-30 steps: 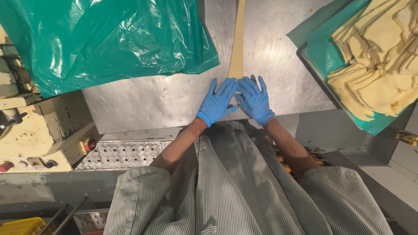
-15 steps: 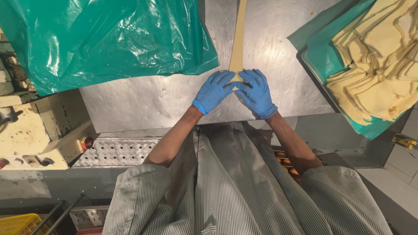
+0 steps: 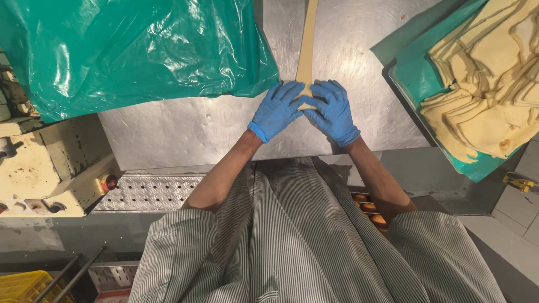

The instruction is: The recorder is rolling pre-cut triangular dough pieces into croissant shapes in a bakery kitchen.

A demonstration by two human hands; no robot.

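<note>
Pressing dough strip (image 3: 306, 50), left hand (image 3: 276, 110), right hand (image 3: 333, 110)

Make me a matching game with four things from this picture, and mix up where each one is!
Things:
1. long pale strip of dough
2. crinkly green plastic sheet
3. tray of stacked pale yellow dough pieces
4. yellow plastic crate

Places:
A. bottom left corner, below the table
B. far right, on a green liner
C. middle of the steel table, its near end under the blue-gloved left hand and right hand
D. upper left, spread over the table

Pairs: 1-C, 2-D, 3-B, 4-A
</note>
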